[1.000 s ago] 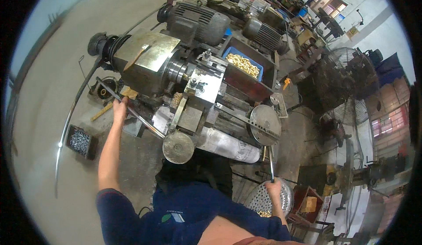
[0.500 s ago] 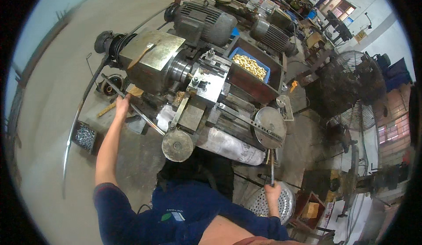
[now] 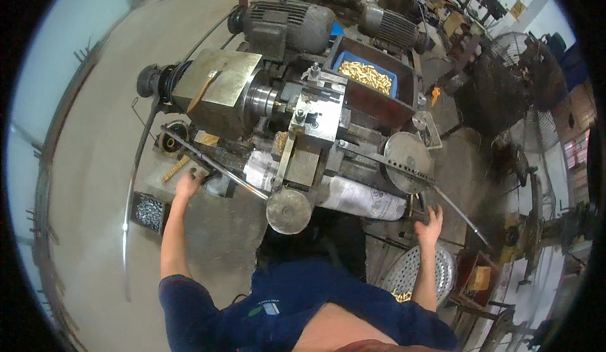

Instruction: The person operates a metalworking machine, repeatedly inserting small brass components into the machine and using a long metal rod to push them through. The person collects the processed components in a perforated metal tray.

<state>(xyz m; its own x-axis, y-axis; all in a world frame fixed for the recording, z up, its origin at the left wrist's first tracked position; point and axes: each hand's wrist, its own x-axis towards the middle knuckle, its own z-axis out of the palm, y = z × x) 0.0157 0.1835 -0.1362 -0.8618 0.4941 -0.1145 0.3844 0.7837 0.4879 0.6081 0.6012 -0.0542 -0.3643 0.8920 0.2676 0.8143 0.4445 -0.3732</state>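
Note:
My left hand (image 3: 187, 185) is off the long metal lever (image 3: 218, 164) and lies just below it, over a small work surface beside the lathe. Its fingers look apart and point at a dark part; their tips are hard to make out. On the right, my right hand (image 3: 429, 227) is raised with spread fingers and holds nothing. A thin lever (image 3: 462, 216) slants away to the right of it, below a round metal disc (image 3: 409, 152). Between my hands is the lathe's cross slide with its bright tool block (image 3: 315, 120), facing the chuck (image 3: 260, 99).
Brass pieces fill a blue tray (image 3: 394, 86) behind the slide. Near my right forearm sits a perforated metal basin (image 3: 442, 270) with brass pieces in it. A box of small grey pieces (image 3: 149, 212) stands at left. A brush (image 3: 202, 92) lies on the headstock.
My left hand has let go of the long lever and dropped below it. My right hand has released the thin lever, which has swung outward to the right. The view has shifted.

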